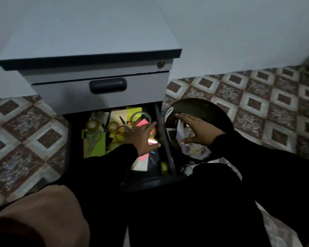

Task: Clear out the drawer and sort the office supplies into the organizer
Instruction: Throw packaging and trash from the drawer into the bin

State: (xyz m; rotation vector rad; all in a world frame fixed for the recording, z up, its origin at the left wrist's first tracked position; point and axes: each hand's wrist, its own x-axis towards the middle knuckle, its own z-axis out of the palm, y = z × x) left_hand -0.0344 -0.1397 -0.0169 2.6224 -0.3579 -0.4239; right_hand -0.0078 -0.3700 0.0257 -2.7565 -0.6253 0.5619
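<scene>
The lower drawer [165,145] of a grey cabinet stands pulled out, crowded with supplies. In it lie grey-handled scissors [93,139] on green paper, several clear tape rolls [140,117], red rubber bands [122,132], pink sticky notes [142,123] and a small yellow tape roll [164,167]. My left hand [143,138] hovers over the drawer's right half, fingers spread, holding nothing. My right hand [197,130] is spread over a round black bin [219,114] just right of the drawer, also holding nothing. No organizer is in view.
The cabinet's upper drawer [100,91] is closed, with a dark handle [108,85] and a lock at its top right. The bin holds white paper and wrappers [196,150]. Patterned floor tiles [257,97] surround the cabinet. My dark-clothed legs fill the foreground.
</scene>
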